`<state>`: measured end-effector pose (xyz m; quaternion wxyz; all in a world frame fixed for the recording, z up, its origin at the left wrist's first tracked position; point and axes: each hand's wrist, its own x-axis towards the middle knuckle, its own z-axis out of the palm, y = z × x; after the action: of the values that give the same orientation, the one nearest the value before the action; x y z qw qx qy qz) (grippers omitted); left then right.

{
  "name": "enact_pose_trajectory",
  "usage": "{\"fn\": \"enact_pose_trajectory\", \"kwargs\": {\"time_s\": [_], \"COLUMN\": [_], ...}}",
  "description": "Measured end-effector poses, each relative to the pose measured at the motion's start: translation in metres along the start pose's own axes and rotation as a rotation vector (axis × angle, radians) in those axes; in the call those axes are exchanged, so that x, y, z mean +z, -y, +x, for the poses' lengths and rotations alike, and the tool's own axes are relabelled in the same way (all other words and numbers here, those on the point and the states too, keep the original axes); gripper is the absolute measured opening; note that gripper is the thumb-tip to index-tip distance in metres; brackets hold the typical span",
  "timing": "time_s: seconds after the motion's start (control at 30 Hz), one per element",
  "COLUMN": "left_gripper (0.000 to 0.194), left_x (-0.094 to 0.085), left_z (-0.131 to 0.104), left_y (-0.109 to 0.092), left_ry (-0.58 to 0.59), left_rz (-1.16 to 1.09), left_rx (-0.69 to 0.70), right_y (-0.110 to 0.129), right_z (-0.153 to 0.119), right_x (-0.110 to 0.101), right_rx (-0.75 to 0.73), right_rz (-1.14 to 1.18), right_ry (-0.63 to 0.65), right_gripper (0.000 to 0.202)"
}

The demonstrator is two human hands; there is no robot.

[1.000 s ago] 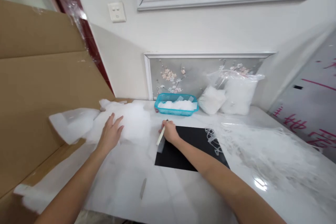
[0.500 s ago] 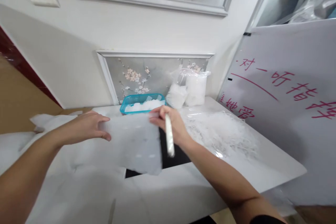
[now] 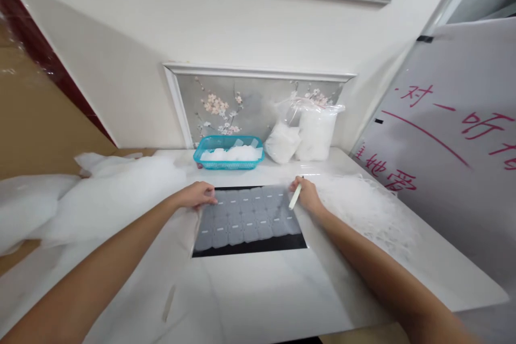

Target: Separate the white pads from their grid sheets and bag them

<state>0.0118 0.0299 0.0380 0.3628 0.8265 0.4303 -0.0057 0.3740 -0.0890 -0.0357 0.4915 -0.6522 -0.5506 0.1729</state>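
A thin translucent white sheet (image 3: 242,217), marked with rows of rounded panels and short white dashes, lies over a black mat (image 3: 253,247) on the table. My left hand (image 3: 198,195) pinches the sheet at its upper left corner, thumb and fingers together. At the upper right corner is my right hand (image 3: 307,194), its fingers closed around a slim pale stick-like tool (image 3: 295,197). Its fingertips also touch the sheet's edge. What kind of tool it is, I cannot make out.
A blue basket (image 3: 229,165) with white pieces stands behind the mat, beside clear bags of white material (image 3: 316,131). White sheets (image 3: 116,193) are heaped at left. Shredded white scraps (image 3: 363,215) lie at right. A small pale strip (image 3: 168,303) rests near the front.
The sheet has come down and right, and now lies spread across the black mat. My left hand has moved right to its corner; my right hand has also shifted right, still holding the tool.
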Motion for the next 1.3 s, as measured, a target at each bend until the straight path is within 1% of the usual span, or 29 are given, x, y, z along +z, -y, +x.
{"fn": "enact_pose_trajectory", "kwargs": {"time_s": [0.07,0.13,0.3,0.37,0.47,0.6,0.7,0.77,0.83,0.9,0.93,1.0,1.1,1.17,1.23,1.3], "left_gripper": [0.054,0.063,0.088,0.09,0.086,0.076,0.066,0.074,0.083,0.081,0.078,0.07,0.062,0.063,0.066,0.068], "left_x": [0.004,0.011,0.032,0.038,0.04,0.039,0.044,0.051,0.058,0.064,0.065,0.063,0.05,0.036,0.021,0.009], "left_z": [0.0,-0.003,-0.019,-0.026,-0.036,-0.045,-0.053,-0.059,-0.063,-0.066,-0.067,-0.066,-0.062,-0.06,-0.061,-0.064], "left_y": [0.002,0.004,0.009,0.01,0.008,0.008,0.014,0.019,0.021,0.019,0.017,0.013,0.013,0.016,0.019,0.022], "left_ry": [-0.026,-0.081,-0.228,-0.264,-0.292,-0.259,-0.23,-0.233,-0.247,-0.265,-0.277,-0.307,-0.372,-0.398,-0.411,-0.427], "left_rz": [-0.116,-0.233,-0.492,-0.564,-0.622,-0.628,-0.554,-0.455,-0.414,-0.37,-0.342,-0.272,-0.139,-0.039,0.075,0.171], "left_rx": [-0.026,-0.047,-0.088,-0.081,-0.049,-0.008,0.007,0.051,0.104,0.13,0.138,0.16,0.214,0.233,0.231,0.202], "right_y": [-0.007,-0.011,-0.018,-0.021,-0.025,-0.027,-0.024,-0.019,-0.01,-0.001,0.004,0.011,0.016,0.017,0.016,0.014], "right_z": [0.001,0.0,-0.001,0.0,0.001,0.003,0.006,0.006,0.004,-0.001,-0.004,-0.012,-0.023,-0.027,-0.029,-0.029], "right_x": [-0.014,-0.023,-0.033,-0.036,-0.039,-0.043,-0.044,-0.044,-0.043,-0.042,-0.041,-0.041,-0.04,-0.038,-0.035,-0.032], "right_rx": [0.015,0.023,-0.003,-0.016,0.028,0.167,0.188,0.177,0.146,0.108,0.091,0.063,-0.012,-0.066,-0.108,-0.202], "right_rz": [-0.044,-0.075,-0.205,-0.239,-0.175,-0.021,0.033,0.057,0.083,0.128,0.16,0.195,0.07,-0.042,-0.109,-0.196], "right_ry": [-0.007,-0.007,0.002,0.019,0.03,-0.052,-0.101,-0.116,-0.11,-0.068,-0.018,0.112,0.295,0.359,0.396,0.44], "right_gripper": [0.028,0.031,0.034,0.036,0.039,0.045,0.05,0.05,0.048,0.045,0.043,0.039,0.03,0.025,0.02,0.021]}}
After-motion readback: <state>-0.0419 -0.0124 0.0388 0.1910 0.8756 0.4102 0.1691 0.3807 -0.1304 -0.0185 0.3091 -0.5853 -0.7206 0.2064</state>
